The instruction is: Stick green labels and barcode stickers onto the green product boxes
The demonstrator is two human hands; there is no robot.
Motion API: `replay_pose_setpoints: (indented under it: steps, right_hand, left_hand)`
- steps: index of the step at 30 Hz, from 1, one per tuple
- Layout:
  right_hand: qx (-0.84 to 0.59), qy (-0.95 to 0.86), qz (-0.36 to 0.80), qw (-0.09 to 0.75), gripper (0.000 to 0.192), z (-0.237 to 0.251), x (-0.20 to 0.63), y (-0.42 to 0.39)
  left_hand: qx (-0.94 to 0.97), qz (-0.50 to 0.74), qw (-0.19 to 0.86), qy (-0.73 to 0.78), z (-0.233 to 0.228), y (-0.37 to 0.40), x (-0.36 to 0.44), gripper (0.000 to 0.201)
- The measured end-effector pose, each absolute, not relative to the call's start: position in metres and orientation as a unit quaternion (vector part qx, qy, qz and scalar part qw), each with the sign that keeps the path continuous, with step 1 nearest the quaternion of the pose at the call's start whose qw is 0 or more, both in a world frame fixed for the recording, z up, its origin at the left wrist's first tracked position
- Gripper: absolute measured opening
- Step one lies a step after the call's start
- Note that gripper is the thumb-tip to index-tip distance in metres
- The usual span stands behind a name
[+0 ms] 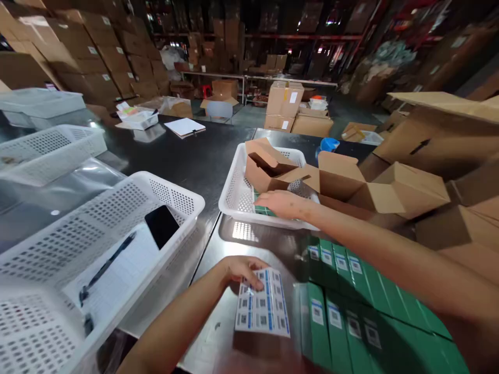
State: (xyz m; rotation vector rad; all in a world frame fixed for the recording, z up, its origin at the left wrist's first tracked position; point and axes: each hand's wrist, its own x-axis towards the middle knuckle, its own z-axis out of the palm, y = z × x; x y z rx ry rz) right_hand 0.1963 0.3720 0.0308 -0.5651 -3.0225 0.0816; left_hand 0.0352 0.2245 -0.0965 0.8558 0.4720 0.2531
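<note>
Left hand [241,270] flat on a sheet of stickers [263,306], fingers pressing it down on the shiny surface [257,239] near the front edge. Right hand [283,203] reaching into a white basket [234,195] farther back, fingers loosely spread over a small green box [262,210]. Rows of green boxes [343,291] just right of the sheet. Brown cardboard boxes [405,192] along the right edge.
</note>
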Motion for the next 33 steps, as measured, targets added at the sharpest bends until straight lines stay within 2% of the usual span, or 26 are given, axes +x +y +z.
replay_pose_setpoints:
  steps: [5,10,13,21,33]
  right_hand:
    - [-0.022,-0.991,-0.025,-0.130,0.051,-0.007,0.170,0.416]
    - [0.031,-0.976,-0.088,-0.196,0.022,-0.010,0.170,0.435]
    - [0.038,-0.970,-0.109,-0.214,0.028,0.005,0.174,0.447]
    - [0.035,-0.961,-0.188,-0.199,0.027,0.060,0.197,0.464]
    - [-0.019,-0.948,-0.195,-0.251,0.026,0.033,0.191,0.452]
  left_hand:
    - [0.349,0.130,0.919,0.131,-0.109,0.231,0.026,0.040]
    - [0.298,0.159,0.937,0.092,-0.111,0.242,0.025,0.048]
    - [0.287,0.162,0.941,0.075,-0.113,0.245,0.026,0.050]
    - [0.297,0.151,0.941,0.059,-0.109,0.245,0.026,0.046]
    - [0.300,0.142,0.939,0.085,-0.109,0.246,0.025,0.050]
